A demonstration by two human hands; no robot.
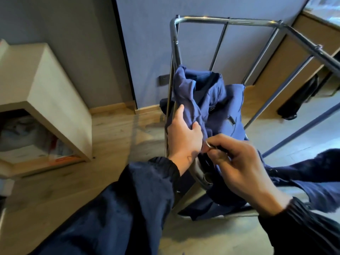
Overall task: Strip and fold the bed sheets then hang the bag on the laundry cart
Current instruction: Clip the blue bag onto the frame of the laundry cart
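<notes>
Inside the chrome laundry cart [228, 21] the blue bag [207, 92] slumps lengthwise, its long axis running away from me along the left rail and its far corner peaking upward. My left grip [184, 133] curls round a fold of its cloth; my right grip [237, 162] pinches a small metal ring [208, 144] at the near corner. Wood floor [114, 137] below, blue-grey wall [147, 43] behind.

Matt blue cloth bag [207, 96], shiny metal cart [228, 20]

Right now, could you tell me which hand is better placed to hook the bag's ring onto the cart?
Probably the right: the right hand pinches the metal ring near the cart frame, while the left hand grips the blue bag.
</notes>
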